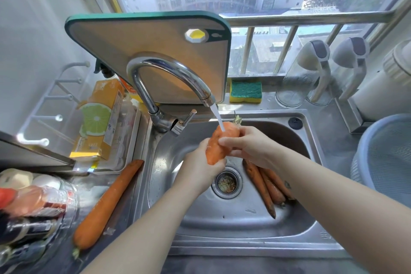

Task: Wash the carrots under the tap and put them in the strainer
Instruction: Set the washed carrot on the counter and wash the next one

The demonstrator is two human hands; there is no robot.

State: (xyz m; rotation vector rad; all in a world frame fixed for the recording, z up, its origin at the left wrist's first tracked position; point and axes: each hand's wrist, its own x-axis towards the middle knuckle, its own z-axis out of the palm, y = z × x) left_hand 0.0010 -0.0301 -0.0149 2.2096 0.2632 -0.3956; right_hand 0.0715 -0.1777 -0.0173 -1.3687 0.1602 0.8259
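An orange carrot (219,143) is held over the steel sink (244,224), and the stream from the chrome tap (169,73) falls on its upper end. My left hand (200,169) grips its lower end. My right hand (246,144) curls round its upper part from the right. Three more carrots (264,187) lie in the basin right of the drain (226,183). Another long carrot (106,204) rests on the counter left of the sink. The pale blue strainer (384,158) stands at the right edge.
A teal-rimmed cutting board (155,35) leans behind the tap. A yellow-green sponge (245,91) sits on the sill. Two glass dispensers (311,73) stand at the back right. An orange box (100,118) and bottles (33,207) crowd the left counter.
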